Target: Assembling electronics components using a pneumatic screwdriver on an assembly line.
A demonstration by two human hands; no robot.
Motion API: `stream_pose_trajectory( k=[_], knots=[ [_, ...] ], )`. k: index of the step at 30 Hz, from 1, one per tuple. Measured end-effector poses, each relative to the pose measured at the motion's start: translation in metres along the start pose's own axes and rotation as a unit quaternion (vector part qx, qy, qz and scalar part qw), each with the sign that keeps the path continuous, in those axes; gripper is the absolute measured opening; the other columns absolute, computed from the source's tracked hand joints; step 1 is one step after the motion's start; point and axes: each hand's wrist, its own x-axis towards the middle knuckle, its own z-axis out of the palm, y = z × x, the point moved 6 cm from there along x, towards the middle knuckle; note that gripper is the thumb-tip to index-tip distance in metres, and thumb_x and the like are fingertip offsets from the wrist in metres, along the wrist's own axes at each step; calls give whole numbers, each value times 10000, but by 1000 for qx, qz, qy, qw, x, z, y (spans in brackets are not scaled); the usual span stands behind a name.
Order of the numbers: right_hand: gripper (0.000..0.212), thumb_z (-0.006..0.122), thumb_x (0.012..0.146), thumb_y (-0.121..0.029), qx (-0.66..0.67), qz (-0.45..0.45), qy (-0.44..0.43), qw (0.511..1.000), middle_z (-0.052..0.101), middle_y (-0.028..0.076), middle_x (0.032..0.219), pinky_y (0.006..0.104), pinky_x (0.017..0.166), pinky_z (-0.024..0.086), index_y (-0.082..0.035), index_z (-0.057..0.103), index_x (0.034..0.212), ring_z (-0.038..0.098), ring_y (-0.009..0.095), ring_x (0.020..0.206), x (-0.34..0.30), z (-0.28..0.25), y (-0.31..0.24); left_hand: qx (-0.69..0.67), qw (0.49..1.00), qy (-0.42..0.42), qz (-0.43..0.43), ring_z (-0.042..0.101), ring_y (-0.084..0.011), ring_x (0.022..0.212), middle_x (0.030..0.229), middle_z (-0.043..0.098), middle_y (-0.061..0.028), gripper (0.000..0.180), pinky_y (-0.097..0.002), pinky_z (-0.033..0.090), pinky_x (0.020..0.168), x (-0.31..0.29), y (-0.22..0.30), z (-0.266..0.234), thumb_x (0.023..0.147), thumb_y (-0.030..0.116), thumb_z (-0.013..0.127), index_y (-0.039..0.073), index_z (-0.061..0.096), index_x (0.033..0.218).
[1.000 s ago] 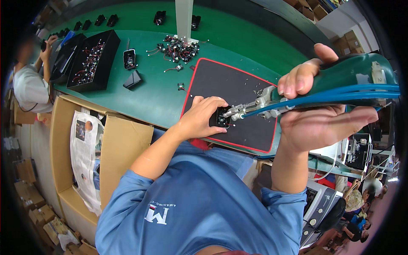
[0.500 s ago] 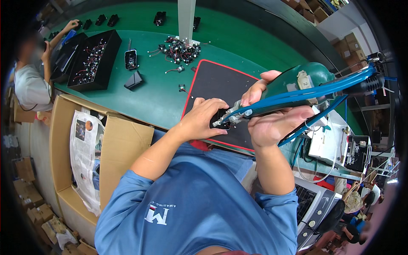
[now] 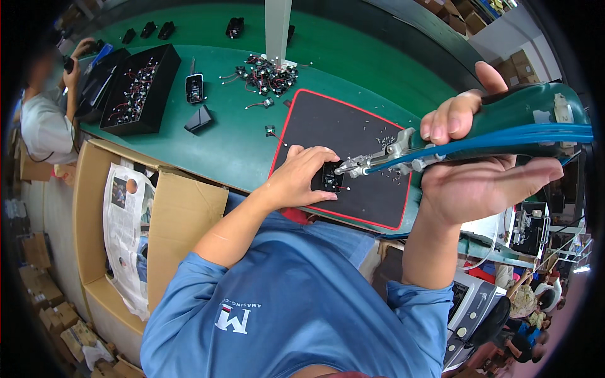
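Nearest me, the left hand (image 3: 299, 176) pinches a small black case (image 3: 330, 181) between thumb and fingers, toward the near side of the mat (image 3: 368, 205). It looks light and stiff, perhaps slick, so I'd grip its outer walls, clear of the delicate-looking lead (image 3: 343, 188). The right hand (image 3: 466, 189) wraps the green driver (image 3: 523, 113), likely heavier, best held by its fat body; whether its tip touches the case, I can't tell. Farther left sits a heap of wired parts (image 3: 271, 77).

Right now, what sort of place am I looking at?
Probably a small-electronics workshop: the right hand holds a green tool with blue tubes, a pile of small wired parts lies on the green bench, and a co-worker is at far left.
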Motion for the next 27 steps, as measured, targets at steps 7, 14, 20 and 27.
stream_pose_trajectory(
  k=[7,14,20,27],
  knots=[
    [1191,257,862,-970,-98,61,63,991,598,92,754,309,592,510,89,543,1326,572,176,606,-29,-3,42,-8,1000,7,1,616,-259,1158,1311,619,-83,785,-406,353,973,2,2,0,714,380,931,104,564,1351],
    [1131,245,870,-959,-63,61,80,993,588,89,721,298,575,517,51,564,1268,578,179,594,-52,-11,69,-15,1000,8,-2,628,-261,1130,1296,625,-81,802,-406,351,949,2,3,-1,695,388,938,105,566,1346],
    [1126,250,868,-959,-58,66,60,994,592,90,724,302,580,522,51,558,1258,582,182,593,-57,-11,75,-22,999,-21,-16,593,-271,1256,1357,617,-89,840,-426,356,963,1,-1,1,708,388,942,90,554,1391],
    [1148,268,846,-974,-68,79,59,993,591,94,715,305,582,527,57,542,1272,586,187,587,-60,-12,76,-21,1000,2,-4,632,-275,1124,1291,630,-93,819,-416,361,949,3,3,-1,689,378,943,95,561,1355]
  ],
)
